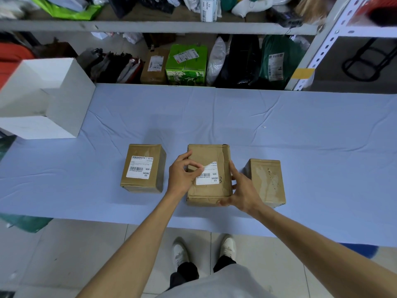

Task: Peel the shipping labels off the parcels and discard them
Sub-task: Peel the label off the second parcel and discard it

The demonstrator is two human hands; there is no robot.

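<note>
On the blue-covered table (300, 125), the left hand (182, 175) pinches the lifted top-left corner of the label (208, 176) on the middle box (211, 195) between thumb and forefinger. The right hand (241, 190) grips that box's right side, thumb apparently at its near corner.

Bright, even, diffuse light from overhead, with a cool cast. The pale blue cloth-covered tabletop (279, 117) is uniformly lit, no glare. A soft, faint shadow falls on the far side of the left brown cardboard parcel (140, 184). The bay beneath the grey metal shelf board (150, 25) is dim. The centre is sharp: print on the white shipping label (208, 179) of the middle brown cardboard parcel (206, 194) is legible. Wide-angle bowing at the edges; the white perforated shelf post (322, 50) leans. Corners are soft.
</note>
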